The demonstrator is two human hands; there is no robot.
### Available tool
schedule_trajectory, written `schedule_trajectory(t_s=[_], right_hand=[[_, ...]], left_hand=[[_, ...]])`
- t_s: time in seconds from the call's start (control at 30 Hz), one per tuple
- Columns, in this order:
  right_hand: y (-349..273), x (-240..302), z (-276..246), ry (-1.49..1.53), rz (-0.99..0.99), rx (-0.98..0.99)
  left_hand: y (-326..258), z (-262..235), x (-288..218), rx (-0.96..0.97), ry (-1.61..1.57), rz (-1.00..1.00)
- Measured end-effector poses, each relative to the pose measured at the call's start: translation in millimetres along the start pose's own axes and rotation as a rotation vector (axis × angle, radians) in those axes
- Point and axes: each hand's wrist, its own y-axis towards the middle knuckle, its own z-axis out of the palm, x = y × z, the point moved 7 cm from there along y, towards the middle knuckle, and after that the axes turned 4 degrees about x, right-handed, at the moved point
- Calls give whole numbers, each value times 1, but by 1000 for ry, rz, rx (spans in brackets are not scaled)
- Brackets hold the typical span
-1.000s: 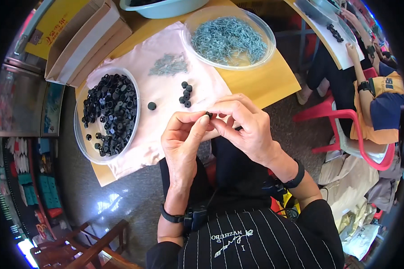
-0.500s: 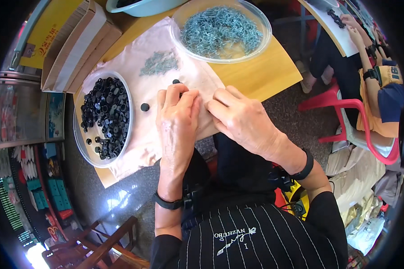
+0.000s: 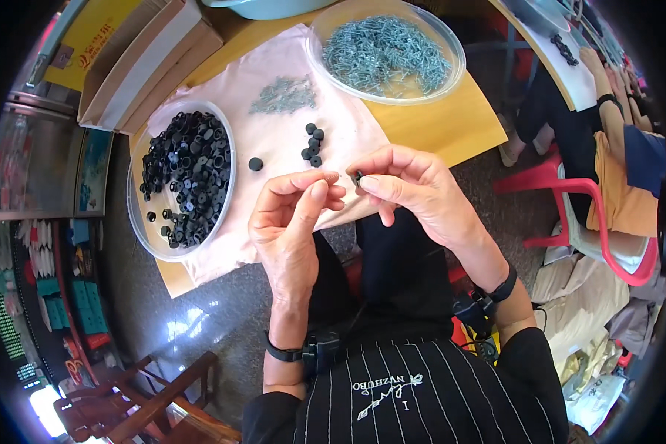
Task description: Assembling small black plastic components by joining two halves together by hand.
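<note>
My left hand (image 3: 285,220) pinches a coppery coil spring (image 3: 332,178), my right hand (image 3: 431,194) a small black part (image 3: 358,180), apart. A few black caps (image 3: 314,143) sit grouped; many loose pieces (image 3: 189,159) seem left.

Apparently a small workshop: tubs (image 3: 457,55) of black parts (image 3: 189,174) and silvery pieces (image 3: 385,55).

The pink cloth (image 3: 277,137) was brightly lit, and the left hand (image 3: 287,222) and right hand (image 3: 431,196) were rendered fairly sharply. White glare was thrown back by the polished floor (image 3: 229,311), and a bright patch (image 3: 46,409) was blown out at lower left. Detail was swallowed in the dark trousers (image 3: 399,259). Toward the blackened rim, straight edges were bent and the shelves (image 3: 55,288) were softened.
</note>
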Motion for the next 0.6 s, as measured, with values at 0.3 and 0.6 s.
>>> schedule_trajectory(t_s=[0.3, 0.6], right_hand=[[3, -15, 14, 342, 122, 68], [5, -19, 21, 312, 124, 83]], left_hand=[[-14, -3, -2, -25, -59, 61], [-16, -13, -7, -79, 88, 95]])
